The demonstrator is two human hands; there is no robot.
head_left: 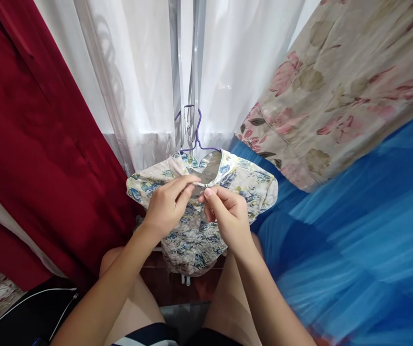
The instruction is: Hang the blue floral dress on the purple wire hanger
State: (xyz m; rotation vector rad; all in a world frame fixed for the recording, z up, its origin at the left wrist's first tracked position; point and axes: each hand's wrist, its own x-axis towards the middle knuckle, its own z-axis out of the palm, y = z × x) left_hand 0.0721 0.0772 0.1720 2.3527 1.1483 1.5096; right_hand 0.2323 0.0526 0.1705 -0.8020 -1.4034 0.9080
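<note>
A floral blouse (195,240) in white, blue and yellow hangs in front of me on a purple hanger (198,129). My left hand (170,202) is at the front of its neckline, with thumb and fingers pinched on the neck edge. Close beside it, my right hand (226,206) pinches the same edge between thumb and forefinger, the other fingers curled in. Something small and dark shows at the right fingertips; I cannot make out what it is. The inside of the blouse's back shows through the neck opening.
White curtains (138,72) hang behind the hanger. On the left is a red cloth (48,134); on the right are a floral cloth (336,105) and a blue fabric (365,230). A black item with white piping (30,317) lies at lower left.
</note>
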